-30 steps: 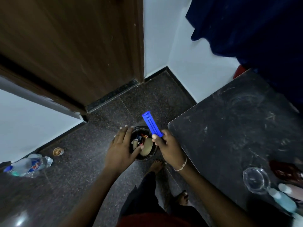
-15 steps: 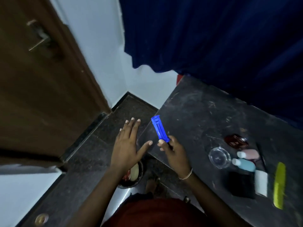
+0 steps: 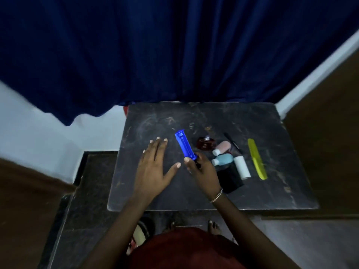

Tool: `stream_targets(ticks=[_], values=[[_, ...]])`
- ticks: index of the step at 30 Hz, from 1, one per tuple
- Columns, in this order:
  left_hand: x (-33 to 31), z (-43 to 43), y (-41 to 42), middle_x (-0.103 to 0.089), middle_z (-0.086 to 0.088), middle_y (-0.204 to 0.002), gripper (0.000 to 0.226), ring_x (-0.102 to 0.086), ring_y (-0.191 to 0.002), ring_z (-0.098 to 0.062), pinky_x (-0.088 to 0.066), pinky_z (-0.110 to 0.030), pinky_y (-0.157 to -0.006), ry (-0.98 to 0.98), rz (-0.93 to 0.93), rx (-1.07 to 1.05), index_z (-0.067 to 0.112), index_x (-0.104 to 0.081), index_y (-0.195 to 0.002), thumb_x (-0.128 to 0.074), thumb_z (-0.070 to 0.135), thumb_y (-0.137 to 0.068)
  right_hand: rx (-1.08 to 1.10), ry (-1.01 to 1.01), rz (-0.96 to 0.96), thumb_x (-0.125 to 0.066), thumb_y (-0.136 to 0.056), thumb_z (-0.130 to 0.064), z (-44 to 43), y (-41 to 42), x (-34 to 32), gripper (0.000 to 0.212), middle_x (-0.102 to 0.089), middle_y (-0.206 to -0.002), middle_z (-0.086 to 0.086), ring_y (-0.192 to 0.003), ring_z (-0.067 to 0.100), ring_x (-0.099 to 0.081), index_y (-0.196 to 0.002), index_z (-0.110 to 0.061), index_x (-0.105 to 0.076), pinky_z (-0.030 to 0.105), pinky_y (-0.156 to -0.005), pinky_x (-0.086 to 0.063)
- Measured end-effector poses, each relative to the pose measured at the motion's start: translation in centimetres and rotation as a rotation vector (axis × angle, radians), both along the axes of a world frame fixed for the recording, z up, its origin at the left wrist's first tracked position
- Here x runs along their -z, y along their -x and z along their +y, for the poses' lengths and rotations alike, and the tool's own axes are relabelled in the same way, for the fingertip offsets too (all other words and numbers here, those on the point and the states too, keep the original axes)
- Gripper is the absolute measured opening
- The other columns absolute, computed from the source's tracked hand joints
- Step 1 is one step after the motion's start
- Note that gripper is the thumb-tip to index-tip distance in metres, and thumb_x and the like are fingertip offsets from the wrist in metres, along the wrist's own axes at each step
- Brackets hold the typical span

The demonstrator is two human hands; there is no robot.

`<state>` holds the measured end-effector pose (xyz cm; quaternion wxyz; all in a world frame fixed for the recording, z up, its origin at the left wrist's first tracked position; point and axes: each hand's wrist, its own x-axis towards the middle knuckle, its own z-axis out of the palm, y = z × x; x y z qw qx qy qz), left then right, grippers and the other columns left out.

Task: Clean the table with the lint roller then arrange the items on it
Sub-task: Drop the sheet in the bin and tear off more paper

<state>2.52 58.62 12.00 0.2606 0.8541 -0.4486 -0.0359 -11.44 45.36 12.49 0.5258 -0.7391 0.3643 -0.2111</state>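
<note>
My right hand (image 3: 202,170) grips the blue lint roller (image 3: 185,145) by its lower end, its blue core pointing up and away over the middle of the dark table (image 3: 275,191). My left hand (image 3: 154,167) hovers flat with fingers spread over the table's left half, holding nothing. To the right lie a dark red perfume bottle (image 3: 206,143), a pink bottle (image 3: 222,148), a light blue bottle (image 3: 222,159), a white tube (image 3: 241,166), a black box (image 3: 230,179), a thin black stick (image 3: 232,142) and a yellow-green comb (image 3: 256,159).
A dark blue curtain (image 3: 155,55) hangs behind the table. White wall (image 3: 58,136) lies to the left, and a brown panel (image 3: 326,133) stands at the right. A bin (image 3: 140,232) sits on the floor by my feet, under the table's near edge.
My view swung from the floor bin by the door to the table. Both hands rose from the bin to above the tabletop, the right still holding the lint roller.
</note>
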Motion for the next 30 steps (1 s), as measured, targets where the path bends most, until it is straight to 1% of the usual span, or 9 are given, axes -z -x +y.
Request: stream_targets(ticks=[2,4,7,11,13,16,20,25,30], values=[[0.0,-2.0,0.8,-0.016,0.001,-0.173,0.085,-0.014,-0.160,-0.019,-0.029,-0.046,-0.125,0.006,-0.003,0.033,0.028,-0.014,-0.164,-0.042,0.072,-0.097,0.049,0.050,0.006,-0.064,-0.095,-0.041,-1.2,1.5,-0.1,0.022,-0.072,-0.083,-0.010,-0.080,-0.002,-0.069,-0.108,-0.023,-0.065,0.013,-0.070,-0.049],[0.1,-4.6,2.2,-0.018,0.000,-0.172,0.084,-0.017,-0.160,-0.020,-0.030,-0.044,-0.123,0.005,-0.013,0.098,0.026,-0.015,-0.164,-0.043,0.069,-0.098,0.128,0.088,0.028,-0.064,-0.096,-0.039,-3.0,3.7,-0.2,0.023,-0.069,-0.081,-0.014,-0.077,-0.007,-0.065,-0.111,-0.020,-0.065,0.007,-0.066,-0.044],[0.5,-8.8,4.6,-0.023,-0.002,-0.170,0.080,-0.024,-0.157,-0.022,-0.031,-0.040,-0.121,0.018,0.001,0.207,0.023,-0.023,-0.161,-0.045,0.066,-0.097,0.236,0.115,0.098,-0.062,-0.096,-0.041,-5.9,7.5,0.0,0.025,-0.072,-0.086,-0.007,-0.078,0.003,-0.066,-0.110,-0.021,-0.064,0.021,-0.068,-0.047],[1.4,-14.2,8.1,-0.041,-0.006,-0.160,0.067,-0.040,-0.149,-0.023,-0.039,-0.035,-0.118,0.071,0.010,0.344,0.015,-0.045,-0.149,-0.055,0.057,-0.098,0.363,0.077,0.108,-0.064,-0.095,-0.040,-9.3,12.2,0.6,0.024,-0.074,-0.087,-0.001,-0.079,0.015,-0.072,-0.107,-0.019,-0.063,0.033,-0.069,-0.052],[1.8,-16.9,9.8,-0.048,-0.007,-0.153,0.061,-0.048,-0.141,-0.024,-0.045,-0.038,-0.114,0.052,-0.006,0.425,0.014,-0.051,-0.144,-0.057,0.052,-0.097,0.407,0.063,0.119,-0.065,-0.095,-0.040,-10.9,14.4,1.1,0.026,-0.074,-0.088,0.001,-0.077,0.017,-0.072,-0.107,-0.017,-0.064,0.033,-0.069,-0.053],[2.5,-20.6,11.9,-0.058,-0.009,-0.143,0.052,-0.056,-0.132,-0.028,-0.051,-0.041,-0.108,0.009,-0.052,0.562,0.015,-0.058,-0.137,-0.064,0.041,-0.092,0.462,0.045,0.187,-0.065,-0.094,-0.042,-12.9,17.2,2.0,0.031,-0.070,-0.081,-0.001,-0.071,0.011,-0.066,-0.106,-0.014,-0.063,0.026,-0.065,-0.042],[3.0,-25.1,13.8,-0.056,-0.003,-0.142,0.050,-0.055,-0.130,-0.026,-0.052,-0.045,-0.099,-0.278,-0.062,0.670,0.019,-0.056,-0.138,-0.065,0.035,-0.091,0.484,0.022,0.273,-0.064,-0.094,-0.042,-15.3,20.2,3.6,0.034,-0.062,-0.078,-0.001,-0.074,0.017,-0.061,-0.104,-0.010,-0.064,0.027,-0.066,-0.036],[4.1,-29.8,14.9,-0.050,-0.006,-0.141,0.055,-0.049,-0.135,-0.027,-0.049,-0.045,-0.101,-0.612,-0.225,0.801,0.019,-0.052,-0.144,-0.063,0.019,-0.090,0.459,-0.071,0.351,-0.062,-0.096,-0.042,-18.6,22.8,5.2,0.039,-0.061,-0.079,0.007,-0.079,0.024,-0.063,-0.102,-0.003,-0.065,0.029,-0.066,-0.036],[4.9,-32.3,15.0,-0.053,-0.001,-0.143,0.052,-0.046,-0.139,-0.023,-0.044,-0.039,-0.109,-0.772,-0.251,0.935,0.026,-0.060,-0.140,-0.065,0.012,-0.090,0.419,-0.109,0.348,-0.063,-0.095,-0.042,-20.4,24.3,5.9,0.040,-0.067,-0.089,0.012,-0.083,0.027,-0.065,-0.112,-0.005,-0.065,0.035,-0.070,-0.046]])
